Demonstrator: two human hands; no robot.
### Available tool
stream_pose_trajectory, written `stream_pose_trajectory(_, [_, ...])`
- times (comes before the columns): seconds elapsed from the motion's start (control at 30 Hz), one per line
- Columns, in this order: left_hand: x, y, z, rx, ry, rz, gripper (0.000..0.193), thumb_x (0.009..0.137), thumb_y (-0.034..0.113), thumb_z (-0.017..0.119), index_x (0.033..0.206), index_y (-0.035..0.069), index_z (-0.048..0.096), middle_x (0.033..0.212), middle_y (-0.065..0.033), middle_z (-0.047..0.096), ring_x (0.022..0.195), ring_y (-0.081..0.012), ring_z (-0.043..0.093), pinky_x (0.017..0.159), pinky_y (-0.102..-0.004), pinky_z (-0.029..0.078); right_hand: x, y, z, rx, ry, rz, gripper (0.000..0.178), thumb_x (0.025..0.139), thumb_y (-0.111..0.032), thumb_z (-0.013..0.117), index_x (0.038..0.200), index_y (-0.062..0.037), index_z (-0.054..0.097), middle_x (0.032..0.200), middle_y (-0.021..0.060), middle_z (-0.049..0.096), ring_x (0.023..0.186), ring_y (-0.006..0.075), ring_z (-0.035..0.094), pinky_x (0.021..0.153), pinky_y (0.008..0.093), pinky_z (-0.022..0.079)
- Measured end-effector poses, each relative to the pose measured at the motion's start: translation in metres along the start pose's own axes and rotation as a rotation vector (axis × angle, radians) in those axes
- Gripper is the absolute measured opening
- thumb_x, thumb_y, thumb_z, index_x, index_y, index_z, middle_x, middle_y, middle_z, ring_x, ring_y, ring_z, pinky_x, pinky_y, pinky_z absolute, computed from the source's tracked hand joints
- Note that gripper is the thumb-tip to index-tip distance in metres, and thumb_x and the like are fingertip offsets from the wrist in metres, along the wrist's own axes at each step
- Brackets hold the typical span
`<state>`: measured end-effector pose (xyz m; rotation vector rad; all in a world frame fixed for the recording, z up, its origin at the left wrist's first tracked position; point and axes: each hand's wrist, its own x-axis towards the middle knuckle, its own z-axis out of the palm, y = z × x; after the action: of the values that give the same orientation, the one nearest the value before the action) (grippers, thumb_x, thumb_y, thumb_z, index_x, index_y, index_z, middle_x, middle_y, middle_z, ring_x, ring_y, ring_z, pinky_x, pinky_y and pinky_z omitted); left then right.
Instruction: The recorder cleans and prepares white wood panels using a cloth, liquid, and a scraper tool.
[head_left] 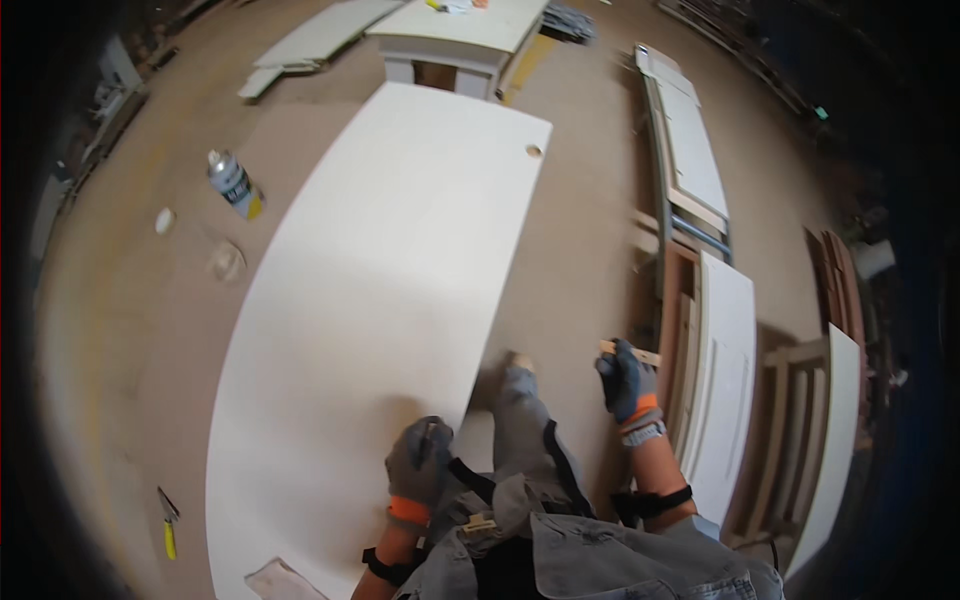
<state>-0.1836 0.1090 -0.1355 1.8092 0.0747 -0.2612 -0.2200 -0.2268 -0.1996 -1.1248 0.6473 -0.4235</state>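
A long white panel with one curved side and a round hole near its far right corner lies in front of me. My left hand, in a grey glove with an orange cuff, is over the panel's right edge. Its fingers are curled together, and whatever they may hold is too small to make out. Out to the right of the panel, my right hand, gloved the same way, grips a short wooden strip whose ends stick out on both sides of the fist. A folded cloth rests on the panel's near end.
Left of the panel are a spray can, a white cap, a clear round container and yellow-handled pliers. Beyond it stands a white table. White boards lean along a rack on the right, beside a framed panel.
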Motion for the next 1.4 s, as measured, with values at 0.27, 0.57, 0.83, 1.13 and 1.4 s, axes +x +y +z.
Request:
stream_pose_trajectory(0.27, [0.120, 0.067, 0.122, 0.132, 0.043, 0.184, 0.017, 0.086, 0.013, 0.065, 0.099, 0.004, 0.064, 0.083, -0.0048, 0.067, 0.073, -0.0100, 0.060, 0.066, -0.0249, 0.049, 0.136, -0.067, 0.015, 0.252, -0.094, 0.188, 0.022, 0.092, -0.014, 0.057, 0.102, 0.0056, 0.057, 0.079, 0.0072, 0.057, 0.068, 0.0158, 0.053, 0.062, 0.0270, 0.047])
stream_pose_trajectory(0.57, [0.244, 0.090, 0.170, -0.059, 0.061, -0.090, 0.022, 0.093, 0.021, 0.056, 0.099, 0.002, 0.064, 0.070, -0.0022, 0.059, 0.058, -0.0060, 0.050, 0.053, -0.0223, 0.042, 0.262, -0.118, 0.061, 0.111, -0.157, 0.139, 0.027, 0.093, -0.020, 0.058, 0.104, 0.0038, 0.058, 0.085, 0.0095, 0.062, 0.075, 0.0159, 0.061, 0.067, 0.0277, 0.052])
stream_pose_trajectory(0.83, [0.332, 0.164, 0.217, -0.096, -0.155, 0.227, 0.015, 0.091, 0.006, 0.051, 0.099, -0.002, 0.061, 0.074, -0.0061, 0.058, 0.062, -0.0104, 0.052, 0.056, -0.0251, 0.044, 0.294, -0.160, 0.121, -0.247, -0.340, 0.036, 0.029, 0.091, -0.019, 0.057, 0.108, 0.0048, 0.058, 0.100, 0.0170, 0.065, 0.086, 0.0217, 0.065, 0.077, 0.0325, 0.053])
stream_pose_trajectory(1.13, [0.369, 0.202, 0.226, 0.249, -0.145, 0.573, 0.028, 0.081, 0.009, 0.064, 0.108, -0.001, 0.059, 0.091, -0.0133, 0.064, 0.074, -0.0255, 0.060, 0.065, -0.0314, 0.049, 0.331, -0.214, 0.176, -0.732, -0.764, -0.428, 0.042, 0.078, -0.042, 0.066, 0.097, -0.0051, 0.068, 0.099, 0.0109, 0.064, 0.090, 0.0310, 0.061, 0.082, 0.0379, 0.049])
stream_pose_trajectory(1.4, [0.389, 0.217, 0.250, 0.363, -0.158, 0.615, 0.044, 0.074, 0.021, 0.073, 0.111, 0.000, 0.059, 0.100, -0.0133, 0.065, 0.080, -0.0279, 0.061, 0.068, -0.0341, 0.050, 0.369, -0.216, 0.169, -0.697, -0.707, -0.579, 0.042, 0.065, -0.038, 0.067, 0.096, -0.0091, 0.066, 0.087, 0.0074, 0.061, 0.079, 0.0293, 0.060, 0.074, 0.0403, 0.049])
